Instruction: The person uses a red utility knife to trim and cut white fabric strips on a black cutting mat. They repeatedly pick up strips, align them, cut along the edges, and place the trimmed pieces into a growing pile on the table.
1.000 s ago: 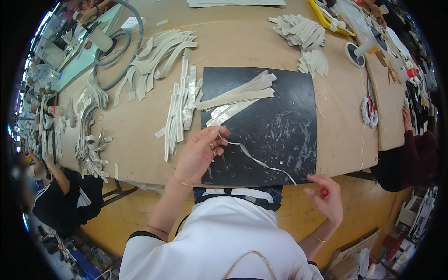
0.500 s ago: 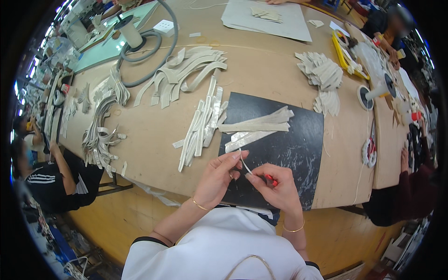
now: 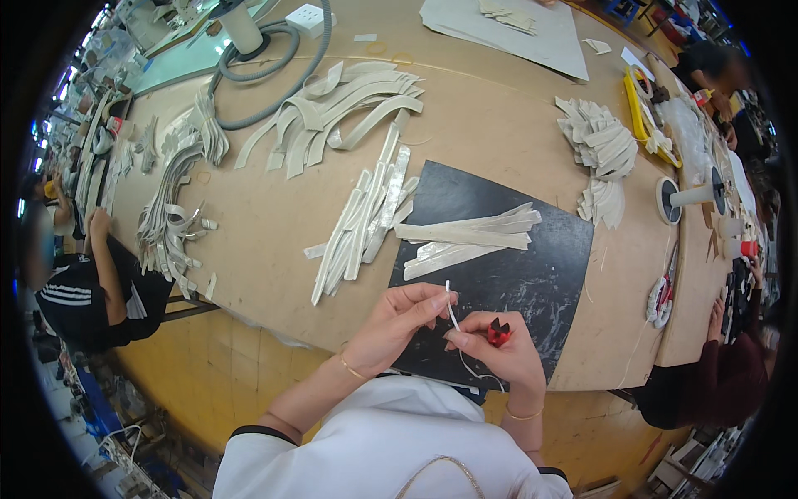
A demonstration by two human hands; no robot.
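A narrow white cord runs between my two hands over the near part of a black mat. My left hand pinches it close to its upper end, which sticks up past the fingertips. Lower down, my right hand closes thumb and finger on the same cord. A small red tool with a dark jagged end is also tucked in that hand; its kind is unclear. From the right fingers a thin loose length droops toward the mat's front edge. Beyond the hands, several pale flat strips lie crossed on the mat.
Left of the mat sits a pile of pale strips, with curved strips behind it. Short pieces are heaped at right, near a yellow tray, a spool and scissors. Other people work at both sides.
The view has shifted slightly. My right hand has turned, showing more of the red tool. The cord now stands above my left fingertips, and its loose length shows below my right hand.
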